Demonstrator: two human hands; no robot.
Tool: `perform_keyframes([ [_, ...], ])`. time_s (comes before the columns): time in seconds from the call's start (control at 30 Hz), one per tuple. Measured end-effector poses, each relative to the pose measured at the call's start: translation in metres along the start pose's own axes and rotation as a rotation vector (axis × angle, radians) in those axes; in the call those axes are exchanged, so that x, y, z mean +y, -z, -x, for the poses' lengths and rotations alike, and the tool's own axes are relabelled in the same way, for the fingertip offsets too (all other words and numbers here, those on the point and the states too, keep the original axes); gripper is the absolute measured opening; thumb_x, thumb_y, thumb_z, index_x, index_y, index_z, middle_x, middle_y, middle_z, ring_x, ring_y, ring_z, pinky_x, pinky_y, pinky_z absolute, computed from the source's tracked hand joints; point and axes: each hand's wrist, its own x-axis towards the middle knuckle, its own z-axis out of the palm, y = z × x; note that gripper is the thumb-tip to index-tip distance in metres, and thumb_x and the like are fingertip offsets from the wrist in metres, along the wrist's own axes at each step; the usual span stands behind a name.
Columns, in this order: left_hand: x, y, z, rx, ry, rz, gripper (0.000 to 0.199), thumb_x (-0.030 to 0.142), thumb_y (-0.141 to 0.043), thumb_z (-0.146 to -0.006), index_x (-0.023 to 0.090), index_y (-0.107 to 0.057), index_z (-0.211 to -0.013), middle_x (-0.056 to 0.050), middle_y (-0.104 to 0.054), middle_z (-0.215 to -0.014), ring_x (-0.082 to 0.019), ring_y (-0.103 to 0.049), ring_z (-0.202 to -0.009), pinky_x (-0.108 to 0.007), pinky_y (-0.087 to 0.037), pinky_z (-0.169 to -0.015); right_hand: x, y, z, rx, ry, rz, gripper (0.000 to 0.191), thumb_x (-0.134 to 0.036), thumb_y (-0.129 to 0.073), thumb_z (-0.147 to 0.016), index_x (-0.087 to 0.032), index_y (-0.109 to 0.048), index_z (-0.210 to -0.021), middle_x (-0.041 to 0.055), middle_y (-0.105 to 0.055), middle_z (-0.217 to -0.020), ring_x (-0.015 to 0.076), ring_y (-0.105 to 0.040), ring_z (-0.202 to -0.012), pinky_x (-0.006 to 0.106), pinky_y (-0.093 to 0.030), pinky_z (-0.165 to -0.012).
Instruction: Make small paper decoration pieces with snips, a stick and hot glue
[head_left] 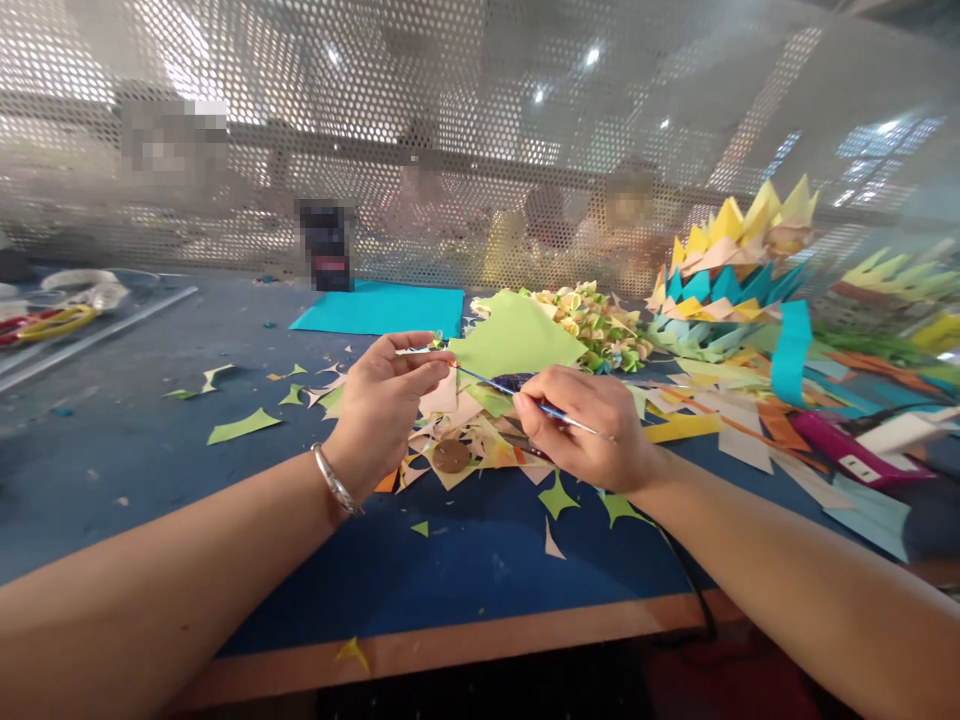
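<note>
My right hand point(581, 425) is closed round a thin blue brush-like tool point(559, 412), whose tip points left. That tip meets the pinched fingertips of my left hand point(390, 395), where something small is held, too small to make out. A silver bracelet point(335, 482) circles the left wrist. Behind and between the hands lies a light green paper sheet point(517, 335). Beneath them are paper scraps point(491, 445) and a round brown disc point(451, 456). Many small folded paper pieces point(600, 320) are heaped behind my right hand.
Turquoise paper point(397, 308) lies at the back, near a blurred dark object point(326, 245). Right stand layered paper crowns point(731, 265), with paper strips and a magenta power strip point(859, 452). Yellow-handled scissors point(56, 324) lie far left. A perforated screen point(450, 90) closes the back; a black cable hangs over the front edge.
</note>
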Motion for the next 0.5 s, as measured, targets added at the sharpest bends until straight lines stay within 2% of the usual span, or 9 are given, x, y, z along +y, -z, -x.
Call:
perform_keyframes([
  [0.33,-0.001,0.003,-0.006,-0.002,0.087,0.064,0.029,0.012,-0.075,-0.067,0.019,-0.058,-0.089,-0.002,-0.070,-0.081,-0.014,-0.062,-0.078,-0.028,-0.046,-0.079,0.011,0.004,0.001,-0.100,-0.091,-0.029,0.019,-0.021,-0.049,-0.091,-0.018,-0.055,-0.073,0.0007,-0.056,-0.063,0.0110,-0.049,-0.054,0.026,-0.037,-0.053],
  [0.5,0.001,0.004,-0.007,-0.020,0.092,0.078,0.029,0.009,-0.077,-0.063,0.019,-0.058,-0.084,-0.002,-0.068,-0.078,-0.014,-0.063,-0.078,-0.026,-0.047,-0.076,0.018,0.009,0.001,-0.343,-0.116,-0.045,0.023,-0.025,-0.049,-0.092,-0.019,-0.056,-0.071,-0.0015,-0.054,-0.061,0.0100,-0.046,-0.054,0.025,-0.033,-0.054],
])
